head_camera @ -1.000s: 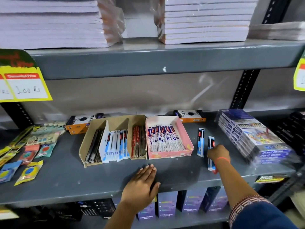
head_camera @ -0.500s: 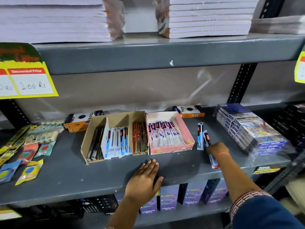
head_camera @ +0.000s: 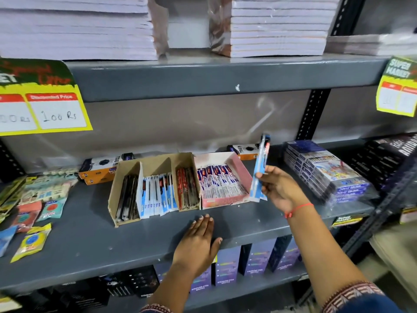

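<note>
My right hand [head_camera: 279, 188] grips blue and white pen packets [head_camera: 259, 168], lifted upright off the grey shelf [head_camera: 90, 233], just right of the pink box [head_camera: 242, 175] of pen packets. How many packets it holds I cannot tell. My left hand [head_camera: 198, 242] rests flat with straight fingers on the shelf's front edge, in front of the boxes. A brown cardboard box [head_camera: 155, 163] with dividers holds dark pens, blue and white packets and red pens, directly left of the pink box.
Wrapped colourful boxes [head_camera: 325, 170] are stacked at the right, dark boxes [head_camera: 388, 154] beyond them. Small sachets [head_camera: 31, 206] lie at the left. Orange boxes [head_camera: 99, 170] sit behind the cardboard box. Notebook stacks [head_camera: 277, 26] fill the upper shelf. Price tags [head_camera: 45, 105] hang from it.
My right hand gathered the blue pen packets that lay on the shelf right of the pink box and raised them upright. My left hand stayed flat on the shelf edge.
</note>
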{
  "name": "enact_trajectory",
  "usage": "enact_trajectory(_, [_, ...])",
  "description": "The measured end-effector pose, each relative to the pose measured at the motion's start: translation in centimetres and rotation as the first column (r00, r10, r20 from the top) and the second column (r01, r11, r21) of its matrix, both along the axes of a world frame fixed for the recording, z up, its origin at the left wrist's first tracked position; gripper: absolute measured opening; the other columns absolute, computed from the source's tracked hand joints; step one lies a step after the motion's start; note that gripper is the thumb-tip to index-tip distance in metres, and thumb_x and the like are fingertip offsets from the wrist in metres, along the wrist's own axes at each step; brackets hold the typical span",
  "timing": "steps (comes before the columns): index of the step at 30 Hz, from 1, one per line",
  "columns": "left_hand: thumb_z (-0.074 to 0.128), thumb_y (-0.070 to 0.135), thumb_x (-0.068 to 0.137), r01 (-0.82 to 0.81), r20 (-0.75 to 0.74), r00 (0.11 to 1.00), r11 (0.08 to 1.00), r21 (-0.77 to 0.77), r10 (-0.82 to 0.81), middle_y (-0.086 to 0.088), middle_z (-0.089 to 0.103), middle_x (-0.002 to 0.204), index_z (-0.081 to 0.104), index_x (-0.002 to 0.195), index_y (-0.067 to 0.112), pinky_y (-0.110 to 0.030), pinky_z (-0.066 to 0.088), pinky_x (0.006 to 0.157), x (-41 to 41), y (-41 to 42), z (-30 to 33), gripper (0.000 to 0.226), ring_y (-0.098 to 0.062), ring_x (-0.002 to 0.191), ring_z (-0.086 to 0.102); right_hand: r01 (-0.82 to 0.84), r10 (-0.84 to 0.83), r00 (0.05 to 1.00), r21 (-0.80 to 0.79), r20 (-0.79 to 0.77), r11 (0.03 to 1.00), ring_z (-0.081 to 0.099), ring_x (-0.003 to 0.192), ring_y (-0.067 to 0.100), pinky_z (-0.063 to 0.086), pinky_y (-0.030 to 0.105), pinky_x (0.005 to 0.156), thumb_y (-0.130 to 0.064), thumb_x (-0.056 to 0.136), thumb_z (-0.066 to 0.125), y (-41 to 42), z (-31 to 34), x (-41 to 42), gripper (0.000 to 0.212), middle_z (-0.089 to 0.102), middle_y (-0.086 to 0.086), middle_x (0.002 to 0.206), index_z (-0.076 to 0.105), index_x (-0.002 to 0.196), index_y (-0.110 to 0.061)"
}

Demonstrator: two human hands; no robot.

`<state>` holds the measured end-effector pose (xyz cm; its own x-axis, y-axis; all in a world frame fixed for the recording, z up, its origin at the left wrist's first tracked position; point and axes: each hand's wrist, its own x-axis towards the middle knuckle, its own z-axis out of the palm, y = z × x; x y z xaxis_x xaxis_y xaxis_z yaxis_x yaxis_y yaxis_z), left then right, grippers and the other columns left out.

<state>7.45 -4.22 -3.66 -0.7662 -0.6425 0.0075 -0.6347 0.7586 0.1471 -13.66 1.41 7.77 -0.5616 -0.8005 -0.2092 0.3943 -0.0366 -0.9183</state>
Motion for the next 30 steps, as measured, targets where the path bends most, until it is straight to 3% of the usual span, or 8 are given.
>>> enact_trajectory(5, [-0.012, 0.058, 0.075, 0.043, -0.045, 0.998, 0.999, -0.009, -0.044, -0.006, 0.009, 0.156, 0.008, 0.145, 0.010, -0.023, -0.008, 0.110, 0.2, -0.4, -0.6, 0.088, -0.017, 0.142, 0.004, -0.176, 0.176, 0.984, -0.080, -0.014, 0.981, 0.064, 0.046, 0.000, 0.050, 0.011, 0.046, 0.018, 0.084, 0.049, -0.2, 0.6, 3.9, 0.034, 0.069, -0.007, 0.051, 0.058, 0.079, -0.015])
enact_trajectory(10, [0.018, 0.044, 0.098, 0.044, -0.028, 0.999, 0.998, 0.041, -0.043, -0.007, 0.001, 0.156, 0.003, 0.145, 0.009, -0.026, -0.004, 0.113, 0.2, -0.3, -0.1, 0.061, -0.018, 0.143, -0.002, -0.207, 0.202, 0.977, -0.061, -0.074, 0.977, 0.064, 0.053, 0.000, 0.049, 0.016, 0.057, 0.017, 0.083, 0.053, -0.7, 0.7, 5.6, 0.037, 0.066, -0.009, 0.056, 0.061, 0.075, -0.019])
enact_trajectory(17, [0.017, 0.042, 0.099, 0.089, 0.036, 0.995, 0.996, 0.029, -0.090, -0.007, -0.003, 0.156, -0.002, 0.145, 0.008, -0.027, -0.005, 0.113, 0.9, -0.6, -0.1, 0.060, -0.019, 0.142, -0.005, -0.209, 0.209, 0.965, 0.011, -0.160, 0.978, 0.066, 0.054, 0.001, 0.053, 0.014, 0.056, 0.014, 0.081, 0.059, -1.6, 0.9, 7.0, 0.030, 0.063, -0.001, 0.067, 0.061, 0.080, -0.015])
enact_trajectory(20, [-0.002, 0.053, 0.091, 0.134, 0.033, 0.990, 0.991, 0.002, -0.134, -0.007, 0.001, 0.157, 0.002, 0.145, 0.008, -0.026, -0.003, 0.113, 2.1, -0.8, 0.1, 0.070, -0.019, 0.142, -0.001, -0.204, 0.211, 0.956, 0.056, -0.206, 0.977, 0.064, 0.048, -0.002, 0.051, 0.014, 0.057, 0.014, 0.081, 0.059, -2.3, 1.1, 8.1, 0.032, 0.066, -0.010, 0.049, 0.058, 0.073, -0.017])
enact_trajectory(22, [-0.024, 0.061, 0.065, 0.146, -0.020, 0.989, 0.989, 0.019, -0.146, -0.007, 0.006, 0.156, 0.005, 0.145, 0.009, -0.024, -0.004, 0.112, 3.5, -1.1, 0.1, 0.099, -0.018, 0.142, 0.003, -0.186, 0.207, 0.943, 0.106, -0.259, 0.977, 0.061, 0.045, -0.001, 0.050, 0.012, 0.052, 0.015, 0.081, 0.060, -3.3, 1.1, 9.2, 0.034, 0.064, -0.009, 0.049, 0.056, 0.072, -0.018])
enact_trajectory(24, [-0.031, 0.062, 0.059, 0.144, -0.055, 0.988, 0.990, 0.002, -0.144, -0.007, 0.009, 0.156, 0.008, 0.145, 0.009, -0.020, -0.007, 0.108, 5.0, -1.4, 0.5, 0.108, -0.018, 0.142, 0.005, -0.163, 0.208, 0.921, 0.160, -0.330, 0.974, 0.058, 0.044, 0.001, 0.049, 0.013, 0.047, 0.017, 0.080, 0.059, -4.5, 0.9, 10.4, 0.036, 0.060, -0.004, 0.054, 0.054, 0.073, -0.018])
enact_trajectory(27, [-0.023, 0.063, 0.070, 0.076, -0.124, 0.989, 0.997, -0.019, -0.078, -0.004, 0.012, 0.156, 0.011, 0.145, 0.011, -0.017, -0.010, 0.104, 8.2, -2.6, 0.1, 0.098, -0.014, 0.142, 0.007, -0.148, 0.246, 0.857, 0.240, -0.453, 0.959, 0.051, 0.050, 0.009, 0.042, 0.021, 0.050, 0.019, 0.079, 0.058, -6.8, 0.5, 12.9, 0.037, 0.052, 0.001, 0.062, 0.049, 0.078, -0.018])
enact_trajectory(30, [-0.004, 0.057, 0.088, -0.029, -0.196, 0.980, 0.998, -0.050, 0.019, -0.001, 0.028, 0.151, 0.026, 0.142, 0.014, -0.017, 0.002, 0.109, 11.6, -3.9, -0.4, 0.076, -0.013, 0.139, 0.021, -0.076, 0.248, 0.740, 0.289, -0.625, 0.954, 0.050, 0.058, 0.012, 0.037, 0.023, 0.057, 0.018, 0.075, 0.058, -9.3, -0.5, 15.2, 0.048, 0.048, -0.001, 0.068, 0.039, 0.068, -0.026])
